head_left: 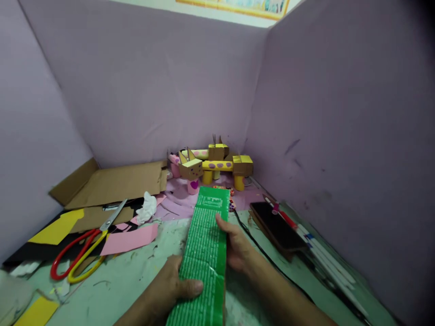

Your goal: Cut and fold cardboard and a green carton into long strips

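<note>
A long green printed cardboard piece is held up over the table, its far end tilted away from me. My left hand grips its left edge low down, the thumb lying across the printed face. Higher up on the right edge, my right hand holds it with the thumb on top and the fingers hidden behind. Beyond the far end stand several paper and cardboard animals, among them a yellow spotted one with a box head and a pink one with a box head and pointed ears.
At left lie scissors with red and yellow handles, a pink paper strip, yellow paper, crumpled tissue and a cardboard sheet. On the right are a phone, a black cable and several pens beside the lilac wall.
</note>
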Demonstrator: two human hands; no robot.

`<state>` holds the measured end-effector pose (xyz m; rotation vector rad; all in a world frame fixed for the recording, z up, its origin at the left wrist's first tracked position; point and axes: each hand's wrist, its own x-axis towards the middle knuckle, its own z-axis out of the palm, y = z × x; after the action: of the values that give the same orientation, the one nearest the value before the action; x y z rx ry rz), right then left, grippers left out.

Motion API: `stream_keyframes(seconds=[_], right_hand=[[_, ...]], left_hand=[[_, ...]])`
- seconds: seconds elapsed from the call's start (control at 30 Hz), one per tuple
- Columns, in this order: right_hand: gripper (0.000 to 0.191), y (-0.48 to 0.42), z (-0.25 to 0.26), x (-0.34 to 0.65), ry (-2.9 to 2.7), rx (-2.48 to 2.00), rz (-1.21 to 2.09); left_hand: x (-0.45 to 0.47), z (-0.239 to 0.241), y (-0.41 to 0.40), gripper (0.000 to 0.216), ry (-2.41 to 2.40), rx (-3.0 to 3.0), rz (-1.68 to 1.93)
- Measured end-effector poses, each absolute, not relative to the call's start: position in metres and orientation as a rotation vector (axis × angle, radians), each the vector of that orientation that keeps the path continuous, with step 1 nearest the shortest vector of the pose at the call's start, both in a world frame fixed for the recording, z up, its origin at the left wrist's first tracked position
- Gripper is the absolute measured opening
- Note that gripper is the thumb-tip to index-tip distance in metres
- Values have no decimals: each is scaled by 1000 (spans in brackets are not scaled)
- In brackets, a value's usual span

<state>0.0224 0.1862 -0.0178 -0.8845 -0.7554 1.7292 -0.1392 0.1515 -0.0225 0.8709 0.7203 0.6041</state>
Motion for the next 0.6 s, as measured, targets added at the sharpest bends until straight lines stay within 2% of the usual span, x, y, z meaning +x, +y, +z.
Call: stream_keyframes(seconds=[0.07,0.17,0.47,0.6], right_hand=[[27,185,-20,21,-558,-812,1828],[20,186,-27,20,-477,-811,1781],[17,190,-30,21,-449,-866,1756],[23,182,-22,18,-520,-869,1741]], left_hand=[[-135,-23,148,35,711,914,574],[-135,-27,149,39,705,982,547],[-135,-30,148,43,712,982,499],[-136,-25,159,42,1054,1255,757]])
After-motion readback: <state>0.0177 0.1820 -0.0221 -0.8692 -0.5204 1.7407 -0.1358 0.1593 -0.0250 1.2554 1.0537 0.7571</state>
